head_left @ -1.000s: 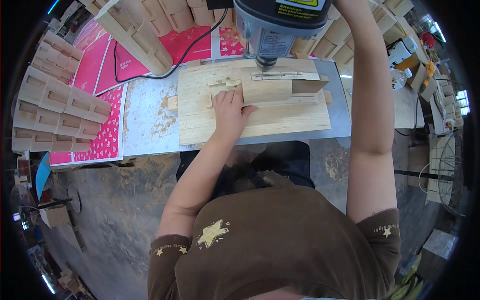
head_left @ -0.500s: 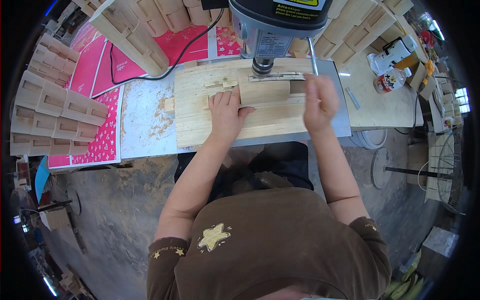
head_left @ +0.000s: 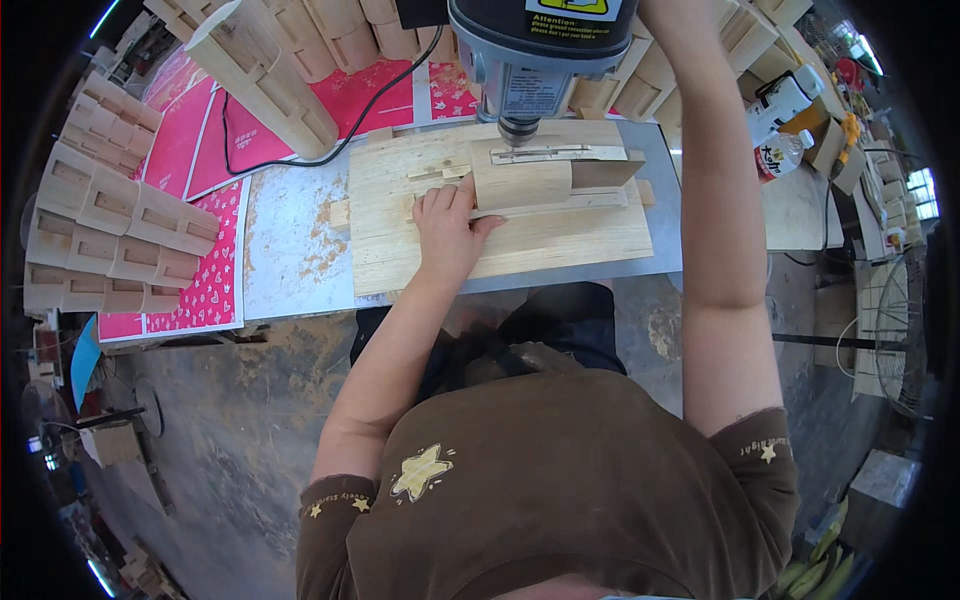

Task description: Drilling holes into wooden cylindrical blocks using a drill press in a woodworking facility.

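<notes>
A curved, pale wooden block (head_left: 522, 186) lies on a flat wooden board (head_left: 400, 250), with a slotted strip (head_left: 545, 154) along its far side. My left hand (head_left: 448, 225) grips the block's left end, index finger against the end and thumb along the near edge. Just above the block's far left corner hangs the chuck (head_left: 519, 130) of a drill press (head_left: 535, 60). My right arm stretches forward past the drill press on its right. Only part of my right hand (head_left: 672, 10) shows at the top edge; its fingers are out of sight.
Stacked wooden pieces (head_left: 130, 215) stand on pink sheets at the left, with a tall wooden column (head_left: 262, 80) behind. A black cable (head_left: 375, 100) crosses the bench. On the right are a plastic bottle (head_left: 782, 156) and a white container (head_left: 785, 100). Sawdust lies on the metal bench top (head_left: 290, 230).
My right hand has left the drill press lever and moved far forward and up to the top edge. The lever no longer shows. My left hand stays at the block.
</notes>
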Demonstrator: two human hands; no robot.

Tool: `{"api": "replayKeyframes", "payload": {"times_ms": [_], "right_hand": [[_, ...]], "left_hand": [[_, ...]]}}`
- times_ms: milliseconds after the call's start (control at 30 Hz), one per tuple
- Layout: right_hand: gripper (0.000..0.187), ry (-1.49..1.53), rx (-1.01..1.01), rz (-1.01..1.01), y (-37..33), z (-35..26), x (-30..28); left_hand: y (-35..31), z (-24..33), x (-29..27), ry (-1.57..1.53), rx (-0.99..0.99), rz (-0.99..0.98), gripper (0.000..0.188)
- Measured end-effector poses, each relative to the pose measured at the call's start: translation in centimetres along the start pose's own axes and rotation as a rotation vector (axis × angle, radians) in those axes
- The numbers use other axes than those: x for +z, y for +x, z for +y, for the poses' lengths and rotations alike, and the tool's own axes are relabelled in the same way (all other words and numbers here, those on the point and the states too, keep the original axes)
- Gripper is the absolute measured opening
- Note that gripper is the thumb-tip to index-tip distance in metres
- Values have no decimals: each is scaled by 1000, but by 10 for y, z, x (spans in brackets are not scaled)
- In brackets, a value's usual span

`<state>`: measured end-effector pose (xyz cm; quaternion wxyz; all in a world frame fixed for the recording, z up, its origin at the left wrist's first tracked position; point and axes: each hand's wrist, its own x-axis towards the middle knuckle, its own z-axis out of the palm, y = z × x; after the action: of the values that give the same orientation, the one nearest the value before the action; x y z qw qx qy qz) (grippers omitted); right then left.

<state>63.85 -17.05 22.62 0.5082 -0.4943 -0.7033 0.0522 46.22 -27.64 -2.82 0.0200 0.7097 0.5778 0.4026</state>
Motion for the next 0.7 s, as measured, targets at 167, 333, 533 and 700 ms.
{"api": "replayKeyframes", "payload": {"times_ms": [167, 333, 533, 700], "right_hand": [[25, 216, -116, -36, -22, 60, 18], [23, -142, -233, -458, -136, 121, 26], [28, -228, -279, -537, -181, 104, 3], [32, -283, -249, -513, -197, 86, -14]], "left_hand": [[5, -8, -6, -222, -219, -117, 62], [11, -9, -18, -368, -247, -137, 39], [-25, -34, -101, -380, -130, -148, 31], [-50, -39, -177, -739, -703, 37, 19]]}}
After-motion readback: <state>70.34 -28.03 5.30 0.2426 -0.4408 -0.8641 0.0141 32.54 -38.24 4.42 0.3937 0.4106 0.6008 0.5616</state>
